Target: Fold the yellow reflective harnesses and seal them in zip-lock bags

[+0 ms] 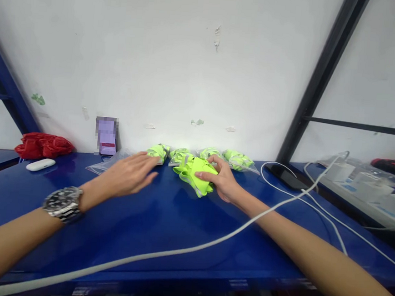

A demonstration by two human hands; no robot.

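Observation:
My right hand (224, 179) grips a bunched neon-yellow cloth with reflective strips (197, 173), thumb in front and fingers behind, at the middle of the blue table (164, 227). To its left, my left hand (134, 172) is held with its fingers stretched out and thumb apart, holding nothing. A watch (63, 203) is on the left wrist. Behind the hands, several clear bags with neon-yellow cloth (237, 159) lie in a row along the wall. Clear plastic bags (105, 164) lie partly hidden behind my left hand.
On the left are a red plastic bag (43, 146), a white case (40, 165) and an upright phone (106, 136). A dark phone (286, 177) lies at the right. A white cable (189, 249) crosses in front of my right forearm. White adapters (368, 186) are at the far right.

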